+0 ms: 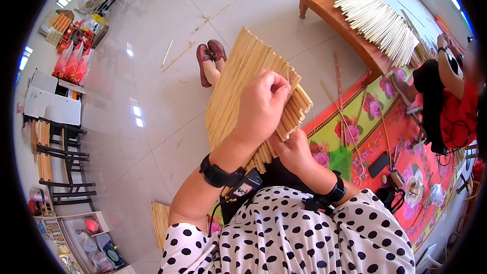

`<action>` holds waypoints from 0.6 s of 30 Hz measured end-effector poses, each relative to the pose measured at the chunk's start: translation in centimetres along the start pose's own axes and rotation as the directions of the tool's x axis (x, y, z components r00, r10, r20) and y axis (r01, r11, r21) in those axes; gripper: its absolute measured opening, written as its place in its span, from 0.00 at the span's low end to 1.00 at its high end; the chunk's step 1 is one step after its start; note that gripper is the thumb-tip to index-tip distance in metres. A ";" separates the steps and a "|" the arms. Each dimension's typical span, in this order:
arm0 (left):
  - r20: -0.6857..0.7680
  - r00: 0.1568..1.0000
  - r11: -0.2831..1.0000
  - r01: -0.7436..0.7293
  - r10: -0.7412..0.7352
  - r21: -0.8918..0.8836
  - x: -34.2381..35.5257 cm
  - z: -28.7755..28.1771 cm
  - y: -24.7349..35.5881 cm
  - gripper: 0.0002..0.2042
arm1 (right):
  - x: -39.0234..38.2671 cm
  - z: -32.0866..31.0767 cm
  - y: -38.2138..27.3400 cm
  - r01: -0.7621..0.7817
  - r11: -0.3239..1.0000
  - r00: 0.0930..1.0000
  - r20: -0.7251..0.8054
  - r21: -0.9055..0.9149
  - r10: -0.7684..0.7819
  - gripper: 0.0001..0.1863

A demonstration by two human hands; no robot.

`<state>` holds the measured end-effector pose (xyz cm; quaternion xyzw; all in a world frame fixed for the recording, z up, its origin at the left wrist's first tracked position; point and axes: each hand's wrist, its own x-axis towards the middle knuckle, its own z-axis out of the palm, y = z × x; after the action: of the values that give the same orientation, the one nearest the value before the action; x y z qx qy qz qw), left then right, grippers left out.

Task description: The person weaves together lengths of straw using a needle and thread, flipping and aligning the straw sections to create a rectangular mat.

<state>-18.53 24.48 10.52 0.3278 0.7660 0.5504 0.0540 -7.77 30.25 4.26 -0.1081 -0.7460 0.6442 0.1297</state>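
A flat panel of straw-coloured stalks (243, 76), laid side by side, slants up from my lap. My left hand (264, 104) lies over its right part, thumb and forefinger pinched together. A thin thread-like line shows at those fingertips, too fine to make out for sure. Below it my right hand (294, 155) grips the panel's lower right edge by the cut stalk ends, its fingers partly hidden beneath. Several thicker stalk ends stick out between the two hands. Both wrists carry black bands.
A wooden table (324, 7) at far right bears a heap of pale stalks (378, 25). Another person in red (456, 106) sits there. On the flowered mat lie a phone (379, 165) and a green plastic piece (341, 162). Red shoes (208, 61) stand ahead; loose stalks litter the floor.
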 end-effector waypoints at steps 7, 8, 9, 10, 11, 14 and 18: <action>0.270 0.903 0.713 0.429 -0.333 -0.555 0.1 -1.3 0.3 0.03 | 0.1 0.1 0.5 0.085 0.996 0.996 -0.027 0.006 -0.085 0.10; 0.280 0.900 0.693 0.436 -0.335 -0.574 0.1 -1.3 0.4 0.03 | 0.2 0.1 0.4 0.074 0.997 0.997 -0.030 0.019 -0.074 0.10; 0.274 0.904 0.696 0.427 -0.328 -0.577 0.0 -1.3 0.3 0.03 | 0.2 0.1 0.3 0.065 0.997 0.998 -0.030 0.035 -0.064 0.10; 0.267 0.909 0.699 0.417 -0.321 -0.580 -0.1 -1.3 0.2 0.03 | 0.3 0.1 0.3 0.042 0.998 0.999 -0.015 0.046 -0.042 0.10; 0.261 0.913 0.702 0.408 -0.314 -0.583 -0.2 -1.3 0.1 0.04 | 0.3 0.1 0.3 0.019 0.998 1.000 0.001 0.056 -0.020 0.10; 0.244 0.914 0.726 0.407 -0.326 -0.555 -0.4 -1.6 0.3 0.04 | 0.3 -0.3 -0.3 -0.030 1.000 0.998 0.051 0.002 0.030 0.11; 0.277 0.903 0.738 0.428 -0.328 -0.522 -0.4 -2.4 0.6 0.06 | 0.4 -0.3 0.5 0.019 0.993 1.000 -0.012 0.120 -0.018 0.13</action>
<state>-19.06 22.44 11.85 0.1785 0.6085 0.7019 0.3244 -8.08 30.71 3.88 -0.0967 -0.7061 0.6861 0.1461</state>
